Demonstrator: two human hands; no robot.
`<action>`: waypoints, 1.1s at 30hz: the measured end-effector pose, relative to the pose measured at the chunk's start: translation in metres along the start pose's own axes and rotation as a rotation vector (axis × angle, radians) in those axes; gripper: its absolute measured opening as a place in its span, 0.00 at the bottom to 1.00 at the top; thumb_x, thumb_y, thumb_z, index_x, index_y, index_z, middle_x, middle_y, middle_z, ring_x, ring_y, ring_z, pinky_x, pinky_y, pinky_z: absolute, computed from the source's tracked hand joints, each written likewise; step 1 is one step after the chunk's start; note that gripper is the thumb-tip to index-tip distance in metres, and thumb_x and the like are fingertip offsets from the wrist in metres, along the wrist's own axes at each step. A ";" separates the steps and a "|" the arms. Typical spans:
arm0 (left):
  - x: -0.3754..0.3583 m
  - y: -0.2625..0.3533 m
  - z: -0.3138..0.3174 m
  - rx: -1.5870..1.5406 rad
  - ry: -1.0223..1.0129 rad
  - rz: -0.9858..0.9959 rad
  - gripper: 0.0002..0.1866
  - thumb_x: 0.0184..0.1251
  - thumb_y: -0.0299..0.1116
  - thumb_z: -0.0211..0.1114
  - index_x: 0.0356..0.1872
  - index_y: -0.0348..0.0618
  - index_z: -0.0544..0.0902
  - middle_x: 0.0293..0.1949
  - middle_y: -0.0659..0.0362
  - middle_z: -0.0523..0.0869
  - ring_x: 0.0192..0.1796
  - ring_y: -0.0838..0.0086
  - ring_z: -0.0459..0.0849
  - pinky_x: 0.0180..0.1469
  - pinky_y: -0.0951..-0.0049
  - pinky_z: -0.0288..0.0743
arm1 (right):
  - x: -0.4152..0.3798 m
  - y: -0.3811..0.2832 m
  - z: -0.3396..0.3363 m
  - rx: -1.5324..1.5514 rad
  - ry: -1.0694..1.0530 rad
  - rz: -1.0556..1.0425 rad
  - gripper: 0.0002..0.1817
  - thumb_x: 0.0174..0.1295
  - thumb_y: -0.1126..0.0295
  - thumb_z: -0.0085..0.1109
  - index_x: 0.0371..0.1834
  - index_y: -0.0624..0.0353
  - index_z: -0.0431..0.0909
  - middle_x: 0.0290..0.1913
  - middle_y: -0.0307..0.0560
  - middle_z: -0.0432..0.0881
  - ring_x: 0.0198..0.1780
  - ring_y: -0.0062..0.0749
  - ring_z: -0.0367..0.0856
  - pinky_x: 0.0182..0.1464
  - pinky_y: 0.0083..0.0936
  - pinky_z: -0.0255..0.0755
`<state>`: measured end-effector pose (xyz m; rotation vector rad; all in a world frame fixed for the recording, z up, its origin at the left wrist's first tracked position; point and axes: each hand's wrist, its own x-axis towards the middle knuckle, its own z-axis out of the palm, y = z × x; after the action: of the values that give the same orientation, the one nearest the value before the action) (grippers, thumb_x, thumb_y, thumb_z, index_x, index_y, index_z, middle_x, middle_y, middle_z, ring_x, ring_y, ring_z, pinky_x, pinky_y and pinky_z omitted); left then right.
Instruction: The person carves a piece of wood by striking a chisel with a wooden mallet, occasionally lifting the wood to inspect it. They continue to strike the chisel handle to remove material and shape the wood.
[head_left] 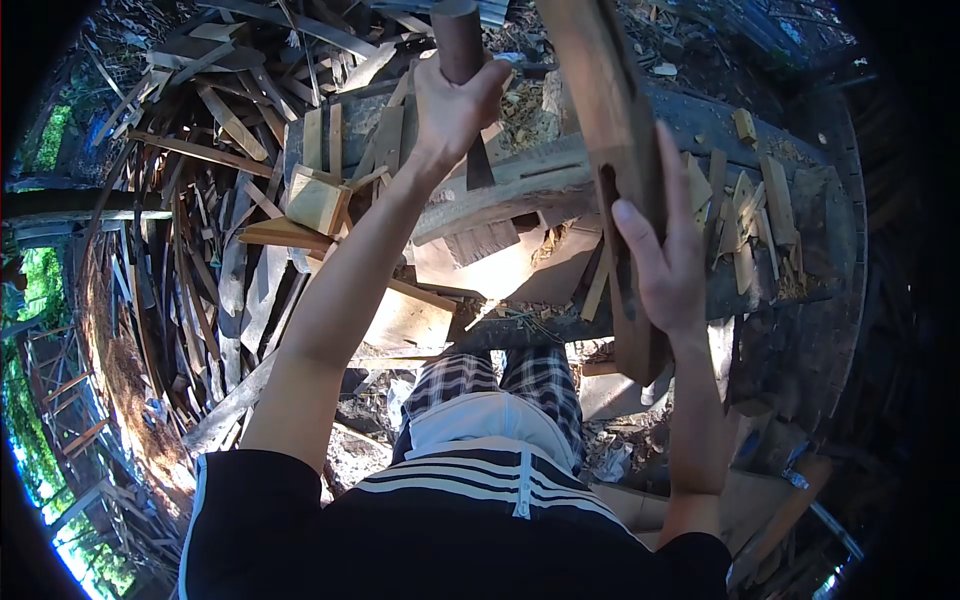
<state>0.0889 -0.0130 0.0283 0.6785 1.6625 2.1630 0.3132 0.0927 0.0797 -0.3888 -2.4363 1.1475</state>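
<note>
My left hand (452, 108) is wrapped around the thick, round wooden handle of a chisel (459, 45). The flat end of the handle sticks up above my fist, and a dark blade that widens toward its tip shows below it. A long wooden beam (605, 90) rises along the right side of the workbench. Against it rests my right hand (668, 250), thumb on the front face and straight fingers along its right edge. Near the thumb, a dark slot is cut into the beam. Beneath the chisel blade lies a curved, weathered timber (510, 190).
Wood offcuts lie on the dark workbench (800, 265), among them a pale block (318, 200) at left and several slats (775, 200) at right. A big heap of scrap wood (230, 230) fills the left side. Another pale board (410, 318) sits at the bench's near edge.
</note>
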 end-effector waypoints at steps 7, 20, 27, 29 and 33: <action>-0.005 0.002 -0.001 0.022 0.023 -0.049 0.11 0.59 0.31 0.67 0.21 0.40 0.77 0.17 0.65 0.76 0.18 0.84 0.72 0.21 0.79 0.64 | 0.060 -0.082 -0.029 0.020 -0.163 -0.282 0.42 0.71 0.65 0.52 0.81 0.66 0.40 0.64 0.75 0.73 0.54 0.50 0.84 0.56 0.34 0.75; 0.004 0.002 0.000 0.002 -0.013 -0.041 0.09 0.58 0.31 0.67 0.28 0.38 0.75 0.19 0.64 0.77 0.19 0.82 0.73 0.21 0.77 0.66 | 0.058 -0.104 -0.045 -0.244 -0.276 -0.123 0.34 0.72 0.62 0.52 0.80 0.50 0.56 0.71 0.59 0.71 0.71 0.47 0.71 0.72 0.37 0.60; 0.001 0.001 0.002 -0.050 0.010 -0.038 0.08 0.62 0.27 0.65 0.26 0.41 0.74 0.19 0.65 0.73 0.17 0.84 0.69 0.18 0.78 0.59 | 0.059 -0.100 -0.035 -0.352 -0.387 -0.035 0.34 0.72 0.60 0.53 0.80 0.49 0.56 0.71 0.59 0.71 0.69 0.46 0.73 0.70 0.37 0.63; 0.003 0.004 0.005 -0.007 0.051 -0.022 0.09 0.62 0.28 0.65 0.26 0.41 0.74 0.18 0.65 0.73 0.17 0.83 0.68 0.19 0.78 0.59 | 0.067 -0.109 -0.042 -0.452 -0.430 0.047 0.34 0.72 0.60 0.53 0.80 0.47 0.56 0.71 0.58 0.72 0.68 0.45 0.75 0.70 0.36 0.63; 0.006 -0.010 -0.006 0.027 0.020 -0.039 0.08 0.57 0.29 0.66 0.29 0.38 0.75 0.21 0.63 0.77 0.19 0.82 0.73 0.21 0.77 0.68 | 0.071 -0.107 -0.036 -0.056 -0.169 -0.202 0.33 0.72 0.59 0.51 0.80 0.41 0.56 0.68 0.61 0.75 0.69 0.51 0.74 0.71 0.36 0.64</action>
<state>0.0808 -0.0118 0.0185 0.6292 1.7031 2.1309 0.2607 0.0795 0.2019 -0.0607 -2.5865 1.0653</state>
